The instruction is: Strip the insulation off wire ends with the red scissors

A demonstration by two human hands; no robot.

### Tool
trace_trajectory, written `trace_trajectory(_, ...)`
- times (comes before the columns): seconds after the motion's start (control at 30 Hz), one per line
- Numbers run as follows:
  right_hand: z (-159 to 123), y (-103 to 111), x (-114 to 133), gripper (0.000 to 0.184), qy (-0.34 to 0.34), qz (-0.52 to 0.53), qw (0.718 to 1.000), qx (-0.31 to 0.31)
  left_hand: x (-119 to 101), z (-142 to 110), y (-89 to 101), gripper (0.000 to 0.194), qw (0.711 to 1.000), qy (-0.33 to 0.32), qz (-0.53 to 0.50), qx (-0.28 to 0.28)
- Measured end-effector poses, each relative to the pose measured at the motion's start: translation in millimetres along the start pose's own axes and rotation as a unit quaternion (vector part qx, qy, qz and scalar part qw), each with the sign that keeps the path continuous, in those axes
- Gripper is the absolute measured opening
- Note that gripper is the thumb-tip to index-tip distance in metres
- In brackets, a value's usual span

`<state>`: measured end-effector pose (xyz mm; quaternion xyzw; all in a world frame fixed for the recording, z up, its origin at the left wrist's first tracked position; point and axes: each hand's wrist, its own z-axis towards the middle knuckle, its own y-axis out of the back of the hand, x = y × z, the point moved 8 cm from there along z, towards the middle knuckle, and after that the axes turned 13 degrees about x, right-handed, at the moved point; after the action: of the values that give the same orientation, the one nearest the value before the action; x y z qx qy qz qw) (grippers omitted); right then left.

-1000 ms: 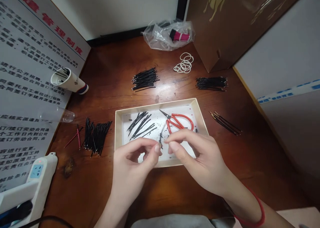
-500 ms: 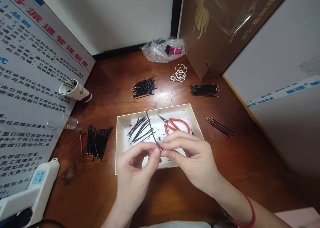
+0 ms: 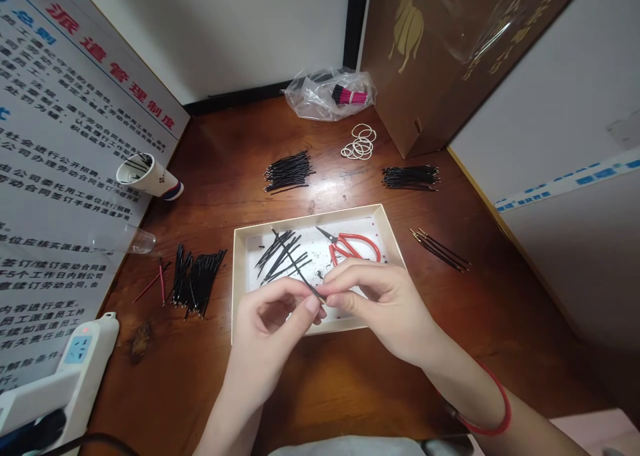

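My left hand [image 3: 265, 329] and my right hand [image 3: 383, 306] meet above the front of a shallow cream cardboard tray [image 3: 310, 217]. Both pinch one thin black wire [image 3: 298, 267] near its metal-tipped end, and its free length slants up and left over the tray. Behind it, several black wires [image 3: 280, 259] lie loose in the tray. Red-handled scissors [image 3: 356, 246] lie beyond my right fingers, their blades pointing left. My right wrist wears a red band [image 3: 483, 409].
Black wire bundles lie on the wooden desk [image 3: 320, 403]: [image 3: 289, 171], [image 3: 410, 177], [image 3: 196, 281]. Also there: rubber bands [image 3: 360, 143], a plastic bag [image 3: 330, 95], a paper cup of wires [image 3: 149, 176], a power strip [image 3: 83, 356], a printed sign board [image 3: 70, 143].
The held wire has swung from nearly upright toward the left, and earlier it showed only as a short piece between my fingers. The head view has shifted slightly.
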<state>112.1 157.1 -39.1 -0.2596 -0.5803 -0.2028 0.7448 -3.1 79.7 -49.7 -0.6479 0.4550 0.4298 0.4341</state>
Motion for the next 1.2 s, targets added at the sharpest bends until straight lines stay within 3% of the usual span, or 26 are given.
trace_trajectory(0.17,-1.0,-0.2,-0.6,0.01,-0.001,-0.031,0.999,-0.006,3.2,1.0,1.8,0.013,1.0,0.021,-0.007,0.005)
trace_trajectory(0.3,-4.5,-1.6,11.2,0.012,0.031,-0.171,0.984,-0.036,10.0,3.4,-2.7,0.014,0.998,0.043,-0.012,0.036)
trace_trajectory(0.43,-10.7,-12.9,30.7,0.015,0.126,-0.376,0.917,-0.048,14.5,9.7,-2.8,0.025,0.997,0.036,-0.011,0.064)
trace_trajectory(0.5,-12.2,-20.5,32.7,0.015,0.145,-0.453,0.879,-0.032,15.2,12.2,-1.5,0.025,0.997,0.042,0.007,0.069)
trace_trajectory(0.57,-12.0,-24.0,30.9,0.016,0.142,-0.489,0.86,-0.018,15.4,13.0,0.3,0.022,0.996,0.057,0.037,0.065)
trace_trajectory(0.87,-8.0,-23.9,25.9,0.019,0.104,-0.487,0.867,-0.011,9.9,14.7,-1.6,0.024,0.993,0.037,0.084,0.07)
trace_trajectory(1.2,-6.3,-19.6,12.4,0.02,0.037,-0.426,0.904,0.011,10.6,20.1,-0.3,0.036,0.99,0.045,0.114,0.075)
